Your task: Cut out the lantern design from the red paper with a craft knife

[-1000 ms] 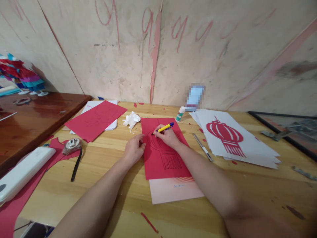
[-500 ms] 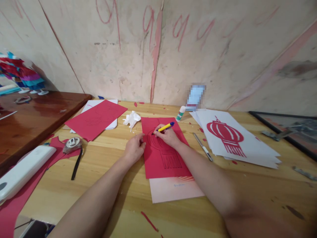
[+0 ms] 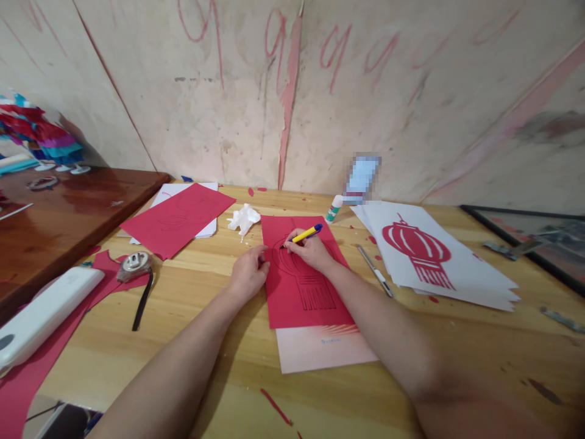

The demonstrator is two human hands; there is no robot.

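A red sheet of paper (image 3: 283,305) lies before me, with a lantern outlined on it in dark lines. My right hand (image 3: 307,251) rests on it, fingers pinched around a yellow pen (image 3: 305,234) with a blue end. The pen's tip meets the paper near the upper left of the lantern's body. At the sheet's left edge lies my left hand (image 3: 249,271), holding nothing, its fingers loosely bent and its thumb apart, fingertips touching the edge. Under the red sheet a pale printed sheet (image 3: 301,353) sticks out toward me.
To the right are a utility knife (image 3: 375,270), white sheets (image 3: 479,274) bearing a red paper lantern (image 3: 418,244), and a framed panel (image 3: 539,228). A glue stick (image 3: 334,209) and crumpled tissue (image 3: 244,218) stand behind. Leftward are another red sheet (image 3: 183,213), a tape measure (image 3: 134,265) and a white device (image 3: 50,314).
The pen and my right hand are in nearly the same spot on the lantern outline. My left hand has not visibly moved; the view has shifted very slightly.
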